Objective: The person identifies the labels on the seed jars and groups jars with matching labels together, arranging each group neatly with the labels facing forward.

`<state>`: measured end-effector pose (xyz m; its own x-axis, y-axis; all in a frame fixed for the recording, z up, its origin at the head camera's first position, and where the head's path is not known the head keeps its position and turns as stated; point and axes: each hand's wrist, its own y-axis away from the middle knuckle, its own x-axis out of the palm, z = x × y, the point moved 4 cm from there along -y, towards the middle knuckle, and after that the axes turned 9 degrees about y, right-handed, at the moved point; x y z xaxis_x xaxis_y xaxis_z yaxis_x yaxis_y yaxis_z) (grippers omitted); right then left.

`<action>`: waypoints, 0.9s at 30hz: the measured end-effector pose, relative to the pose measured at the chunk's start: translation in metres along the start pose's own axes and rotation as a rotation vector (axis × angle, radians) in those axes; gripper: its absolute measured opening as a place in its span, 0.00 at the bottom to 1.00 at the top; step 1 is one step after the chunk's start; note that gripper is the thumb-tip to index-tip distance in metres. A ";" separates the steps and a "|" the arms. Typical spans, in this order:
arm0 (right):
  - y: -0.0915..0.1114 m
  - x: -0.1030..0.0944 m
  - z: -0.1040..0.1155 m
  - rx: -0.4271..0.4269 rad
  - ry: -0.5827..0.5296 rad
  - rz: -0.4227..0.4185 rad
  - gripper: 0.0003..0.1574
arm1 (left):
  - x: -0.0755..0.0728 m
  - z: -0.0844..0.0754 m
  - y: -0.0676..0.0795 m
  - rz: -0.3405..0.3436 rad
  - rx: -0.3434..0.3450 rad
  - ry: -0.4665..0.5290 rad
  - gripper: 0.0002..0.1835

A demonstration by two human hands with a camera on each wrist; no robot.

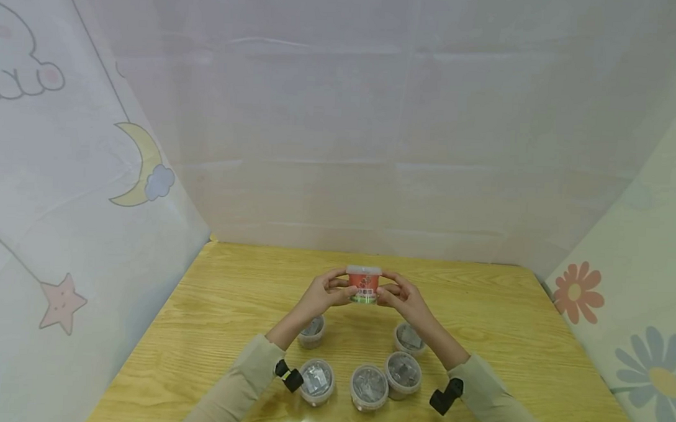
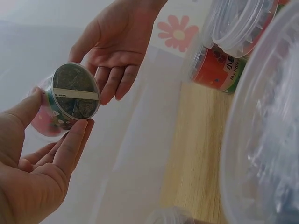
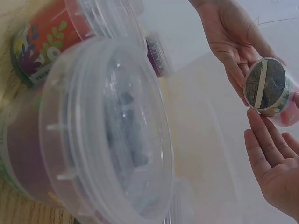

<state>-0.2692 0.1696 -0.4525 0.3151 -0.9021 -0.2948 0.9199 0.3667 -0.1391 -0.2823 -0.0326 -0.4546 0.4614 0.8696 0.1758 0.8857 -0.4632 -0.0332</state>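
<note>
A small clear-lidded plastic tub [image 1: 363, 280] with a red and green label is held upright above the table. My left hand [image 1: 325, 295] grips its left side between thumb and fingers. On the opposite side my right hand [image 1: 407, 299] pinches it the same way. Both wrist views show the base of the tub [image 2: 77, 91], with dark contents and a pale strip across it. The left hand [image 2: 44, 172] is at lower left in its own wrist view, and the right hand [image 3: 278, 170] at lower right in the other.
Several similar lidded tubs stand on the wooden table [image 1: 246, 282]: two at the left [image 1: 317, 382], others at the right [image 1: 403, 375] and front middle [image 1: 369, 389]. Silvery packets show through their lids. A pale back wall [image 1: 374, 144] and patterned side sheets enclose the table.
</note>
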 end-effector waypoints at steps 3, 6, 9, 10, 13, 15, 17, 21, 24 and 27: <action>0.000 0.001 0.000 -0.002 -0.015 0.002 0.33 | -0.001 0.000 0.001 -0.002 -0.008 -0.002 0.39; 0.001 0.000 0.000 0.000 -0.018 0.003 0.33 | -0.001 0.001 0.001 0.000 -0.010 -0.010 0.39; 0.001 0.000 0.000 0.003 -0.017 0.007 0.33 | -0.001 0.001 0.000 0.002 -0.010 -0.011 0.39; 0.001 0.001 0.000 0.006 -0.019 0.006 0.33 | -0.001 0.001 0.001 0.003 -0.009 -0.010 0.40; 0.001 0.001 -0.001 0.008 -0.020 0.006 0.33 | -0.001 0.000 0.001 0.004 -0.011 -0.011 0.40; 0.001 0.000 -0.001 0.008 -0.018 0.005 0.33 | -0.001 0.001 0.000 0.002 -0.016 -0.011 0.40; 0.000 0.000 -0.002 0.007 -0.016 0.006 0.33 | -0.001 0.001 0.000 -0.001 -0.023 -0.013 0.40; -0.001 -0.002 -0.004 0.007 -0.011 0.014 0.33 | -0.001 0.002 -0.002 0.001 -0.030 -0.016 0.41; -0.002 -0.004 -0.004 0.008 -0.007 0.016 0.33 | -0.001 0.002 -0.004 0.009 -0.024 -0.014 0.40; -0.002 -0.006 -0.004 0.004 0.002 0.018 0.33 | -0.001 0.003 -0.007 0.016 -0.017 -0.023 0.37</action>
<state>-0.2742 0.1754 -0.4542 0.3315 -0.8947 -0.2993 0.9148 0.3825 -0.1301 -0.2888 -0.0296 -0.4570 0.4769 0.8655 0.1531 0.8771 -0.4798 -0.0194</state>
